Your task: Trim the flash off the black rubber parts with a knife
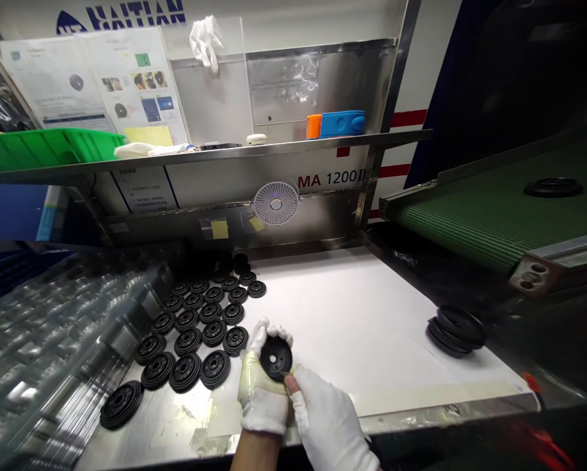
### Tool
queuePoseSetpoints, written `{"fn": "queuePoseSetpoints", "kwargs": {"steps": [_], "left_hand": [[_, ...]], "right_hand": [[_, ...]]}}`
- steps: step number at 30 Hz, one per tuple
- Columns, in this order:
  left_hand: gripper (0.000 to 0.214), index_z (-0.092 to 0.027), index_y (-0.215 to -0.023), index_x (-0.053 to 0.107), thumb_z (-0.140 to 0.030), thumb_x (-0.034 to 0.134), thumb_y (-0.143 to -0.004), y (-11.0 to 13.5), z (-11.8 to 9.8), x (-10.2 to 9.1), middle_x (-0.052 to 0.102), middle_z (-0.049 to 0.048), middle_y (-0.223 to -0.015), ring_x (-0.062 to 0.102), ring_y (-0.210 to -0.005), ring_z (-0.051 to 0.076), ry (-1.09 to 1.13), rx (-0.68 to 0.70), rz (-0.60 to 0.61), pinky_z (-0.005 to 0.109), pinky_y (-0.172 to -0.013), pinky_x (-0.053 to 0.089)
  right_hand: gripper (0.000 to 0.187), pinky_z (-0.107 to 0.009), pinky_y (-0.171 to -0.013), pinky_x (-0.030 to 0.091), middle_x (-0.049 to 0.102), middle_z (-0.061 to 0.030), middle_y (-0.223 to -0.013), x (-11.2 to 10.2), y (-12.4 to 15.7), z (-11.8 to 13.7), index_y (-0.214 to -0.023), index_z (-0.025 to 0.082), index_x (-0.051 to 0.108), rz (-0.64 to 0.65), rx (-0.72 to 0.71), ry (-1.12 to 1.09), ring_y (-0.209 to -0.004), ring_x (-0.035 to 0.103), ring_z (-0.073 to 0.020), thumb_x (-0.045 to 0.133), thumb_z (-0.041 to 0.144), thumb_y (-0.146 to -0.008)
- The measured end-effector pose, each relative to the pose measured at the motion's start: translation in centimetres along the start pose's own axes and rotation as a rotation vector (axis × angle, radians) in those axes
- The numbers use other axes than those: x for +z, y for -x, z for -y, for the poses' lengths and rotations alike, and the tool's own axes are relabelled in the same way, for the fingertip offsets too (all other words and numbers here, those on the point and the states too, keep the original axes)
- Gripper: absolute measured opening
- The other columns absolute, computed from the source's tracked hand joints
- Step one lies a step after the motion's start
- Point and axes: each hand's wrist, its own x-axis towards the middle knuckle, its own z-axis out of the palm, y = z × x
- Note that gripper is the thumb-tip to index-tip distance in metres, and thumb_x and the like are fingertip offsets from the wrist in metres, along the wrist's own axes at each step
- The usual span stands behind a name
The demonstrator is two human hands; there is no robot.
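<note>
My left hand [263, 396], in a white glove with a yellowish palm, grips a black round plastic part [282, 361] with a small hole in its middle. The part is tilted so that its dished side faces me. My right hand [325, 415], in a white glove with bare fingertips showing, is closed at the part's lower rim. What it pinches there, if anything, is too small to make out. To the left of my hands, several like black parts [216, 369] lie in rough rows on the white-covered table [333, 307].
Stacked clear plastic trays [92, 353] fill the left side. A small pile of black parts [455, 330] sits at the table's right. Beyond it, a green conveyor belt [494, 209] carries another black part [553, 188]. A metal shelf [274, 148] and a small fan [276, 204] are behind.
</note>
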Motion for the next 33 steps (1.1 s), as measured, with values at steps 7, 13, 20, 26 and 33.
{"fn": "queuePoseSetpoints", "kwargs": {"steps": [7, 13, 20, 26, 33], "left_hand": [[0.020, -0.015, -0.089, 0.058, -0.013, 0.055, -0.069, -0.1, -0.3, -1.3, 0.059, 0.0054, -0.069, 0.059, -0.066, 0.019, -0.065, -0.146, 0.089, 0.036, -0.063, 0.050], [0.005, -0.016, -0.075, 0.057, -0.011, 0.056, -0.072, -0.7, 0.3, -0.6, 0.055, -0.0006, -0.063, 0.055, -0.059, 0.010, 0.047, -0.018, 0.001, 0.026, -0.063, 0.049], [0.021, -0.014, -0.091, 0.059, -0.016, 0.055, -0.071, 0.3, 0.1, -0.8, 0.061, 0.0087, -0.079, 0.060, -0.076, 0.022, -0.073, -0.116, 0.065, 0.038, -0.068, 0.050], [0.008, -0.016, -0.078, 0.057, -0.014, 0.058, -0.070, -0.1, 0.7, -1.2, 0.056, 0.0013, -0.062, 0.054, -0.059, 0.014, -0.001, -0.034, 0.036, 0.029, -0.057, 0.047], [0.005, -0.017, -0.072, 0.056, -0.015, 0.054, -0.077, 0.2, 0.6, -0.2, 0.055, -0.0020, -0.058, 0.054, -0.055, 0.012, 0.086, -0.025, -0.064, 0.027, -0.055, 0.048]], "right_hand": [[0.026, -0.027, -0.055, 0.032, 0.063, -0.0004, -0.073, -0.6, -0.1, -1.0, -0.087, 0.026, 0.054, 0.013, 0.062, -0.041, -0.064, 0.059, -0.0190, 0.029, 0.029, -0.091], [0.030, -0.028, -0.053, 0.030, 0.063, 0.0006, -0.072, -0.1, 0.2, -0.2, -0.082, 0.026, 0.053, 0.019, 0.062, -0.008, -0.062, 0.059, -0.0194, 0.026, 0.033, -0.093], [0.029, -0.028, -0.055, 0.031, 0.063, -0.0005, -0.073, -0.6, 0.1, -0.6, -0.085, 0.026, 0.055, 0.000, 0.052, -0.043, -0.063, 0.059, -0.0199, 0.027, 0.031, -0.091], [0.027, -0.027, -0.053, 0.030, 0.064, 0.0003, -0.072, -0.6, 0.2, -0.7, -0.086, 0.025, 0.054, -0.013, 0.074, -0.014, -0.060, 0.058, -0.0177, 0.029, 0.030, -0.092], [0.029, -0.027, -0.053, 0.029, 0.063, 0.0014, -0.072, -0.2, 0.5, 0.0, -0.086, 0.026, 0.054, -0.010, 0.069, -0.063, -0.061, 0.058, -0.0173, 0.027, 0.034, -0.093]]}}
